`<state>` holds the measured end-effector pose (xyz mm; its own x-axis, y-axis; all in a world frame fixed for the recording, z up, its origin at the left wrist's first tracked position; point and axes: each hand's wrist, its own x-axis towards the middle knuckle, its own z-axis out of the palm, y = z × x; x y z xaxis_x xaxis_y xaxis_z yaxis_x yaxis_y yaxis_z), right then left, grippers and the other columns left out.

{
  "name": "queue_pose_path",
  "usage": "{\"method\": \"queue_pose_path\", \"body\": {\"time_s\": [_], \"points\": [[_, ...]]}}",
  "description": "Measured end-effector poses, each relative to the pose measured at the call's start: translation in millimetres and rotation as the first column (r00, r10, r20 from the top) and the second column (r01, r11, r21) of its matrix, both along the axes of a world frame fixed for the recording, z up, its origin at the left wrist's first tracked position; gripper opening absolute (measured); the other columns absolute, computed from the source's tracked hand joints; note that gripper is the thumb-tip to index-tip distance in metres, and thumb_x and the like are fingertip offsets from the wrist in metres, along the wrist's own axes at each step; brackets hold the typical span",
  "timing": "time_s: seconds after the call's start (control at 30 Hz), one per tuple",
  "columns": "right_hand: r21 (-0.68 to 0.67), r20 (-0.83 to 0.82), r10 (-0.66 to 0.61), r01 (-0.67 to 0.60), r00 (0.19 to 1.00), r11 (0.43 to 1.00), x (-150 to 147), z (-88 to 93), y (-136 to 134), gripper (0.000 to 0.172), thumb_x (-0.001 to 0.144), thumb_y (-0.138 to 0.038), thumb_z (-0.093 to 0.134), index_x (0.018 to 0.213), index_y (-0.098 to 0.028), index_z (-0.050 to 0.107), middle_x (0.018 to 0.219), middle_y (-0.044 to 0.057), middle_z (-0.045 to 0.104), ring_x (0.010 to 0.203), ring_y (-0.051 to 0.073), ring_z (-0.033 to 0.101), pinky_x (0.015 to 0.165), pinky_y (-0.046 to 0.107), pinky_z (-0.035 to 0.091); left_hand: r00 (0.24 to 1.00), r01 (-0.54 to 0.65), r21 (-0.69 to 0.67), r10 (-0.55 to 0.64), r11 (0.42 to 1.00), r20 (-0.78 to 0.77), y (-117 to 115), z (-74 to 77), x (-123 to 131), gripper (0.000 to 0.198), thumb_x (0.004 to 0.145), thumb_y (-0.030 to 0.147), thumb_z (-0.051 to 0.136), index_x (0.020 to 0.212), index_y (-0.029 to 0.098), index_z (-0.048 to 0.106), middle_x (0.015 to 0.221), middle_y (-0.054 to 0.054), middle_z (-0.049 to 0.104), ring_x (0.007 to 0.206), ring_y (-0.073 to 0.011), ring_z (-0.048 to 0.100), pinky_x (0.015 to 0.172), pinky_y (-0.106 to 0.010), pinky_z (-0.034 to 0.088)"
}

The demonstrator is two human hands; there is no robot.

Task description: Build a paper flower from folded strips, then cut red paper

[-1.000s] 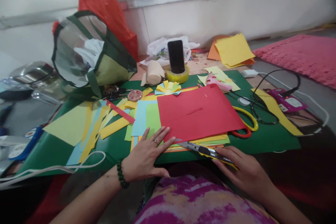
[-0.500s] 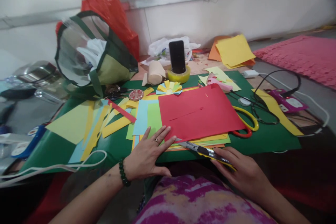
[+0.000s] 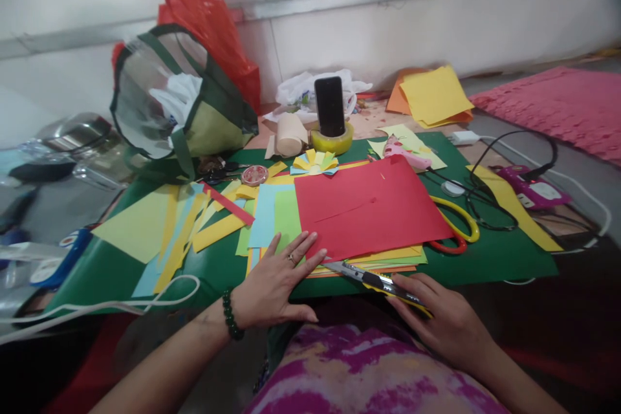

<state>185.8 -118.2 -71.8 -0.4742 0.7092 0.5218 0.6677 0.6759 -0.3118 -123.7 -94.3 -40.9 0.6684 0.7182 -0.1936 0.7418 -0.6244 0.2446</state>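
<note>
My left hand (image 3: 279,288) lies flat with fingers spread, its fingertips on the near left corner of a red paper sheet (image 3: 366,213). In my right hand (image 3: 439,314) is a utility knife (image 3: 378,282) with a black, grey and yellow handle. Its blade points left and reaches the red sheet's near edge, close to my left index fingertip. Under the red sheet sits a stack of yellow, green, blue and orange paper (image 3: 392,259). Scissors (image 3: 468,220) with yellow and red handles stick out from beneath its right side.
Paper strips (image 3: 182,239) lie on the green mat (image 3: 504,259) to the left. Behind are a paper flower (image 3: 315,163), a phone (image 3: 330,107) on a tape roll (image 3: 332,141), and a pink glue gun (image 3: 406,154). A power strip (image 3: 531,187) and cables lie right; a green bag (image 3: 218,110) stands back left.
The view has shifted slightly, moving the scene a little to the right. The knife handle and right hand have moved slightly leftward; the left hand stays on the red sheet.
</note>
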Motion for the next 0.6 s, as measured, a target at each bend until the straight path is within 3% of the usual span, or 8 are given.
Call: {"method": "queue_pose_path", "body": {"time_s": [0.13,0.27,0.6], "points": [[0.002,0.007,-0.007,0.007,1.0,1.0,0.1,-2.0,0.4,0.02,0.099,-0.029,0.045,0.104,-0.017,0.059,0.08,0.005,0.07,0.062,0.013,0.069,0.055,0.021,0.053,0.996,0.019,-0.068,-0.013,0.998,0.086,1.7,5.7,-10.6,0.092,0.081,0.082,0.02,0.155,0.028,0.012,0.161,-0.014,0.014,0.147,-0.0367,0.018,0.112,-0.065,0.012],[-0.001,0.01,0.0,0.0,1.0,1.0,-1.2,-2.6,0.8,0.02,0.1,-0.029,0.044,0.104,-0.016,0.059,0.079,0.004,0.069,0.062,0.013,0.069,0.054,0.021,0.052,0.998,0.019,-0.053,-0.015,0.998,0.069,1.5,5.8,-15.4,0.084,0.083,0.079,0.023,0.154,0.033,0.017,0.161,-0.013,0.017,0.145,-0.0377,0.021,0.112,-0.066,0.011],[0.015,-0.01,0.038,-0.038,0.999,0.999,-5.0,-9.6,1.5,0.019,0.099,-0.026,0.047,0.108,-0.015,0.059,0.08,0.005,0.068,0.062,0.012,0.069,0.055,0.02,0.051,1.0,0.021,0.029,-0.021,0.999,0.004,-1.7,-2.9,-12.1,0.093,0.079,0.083,0.028,0.153,0.027,0.023,0.16,-0.017,0.019,0.145,-0.0382,0.022,0.112,-0.065,0.011]]}}
